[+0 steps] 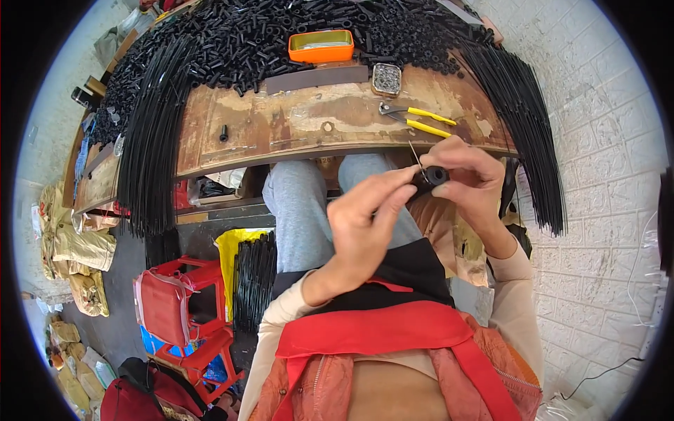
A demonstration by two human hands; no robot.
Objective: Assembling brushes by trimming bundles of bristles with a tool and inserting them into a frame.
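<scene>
I'm seeing the left hand (359,217) and right hand (477,175) together pinching a black cylindrical piece (428,178) beside the brown wooden table (267,123).

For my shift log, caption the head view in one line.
Left hand and right hand hold a black cylindrical part before a wooden bench bearing yellow-handled pliers.
</scene>
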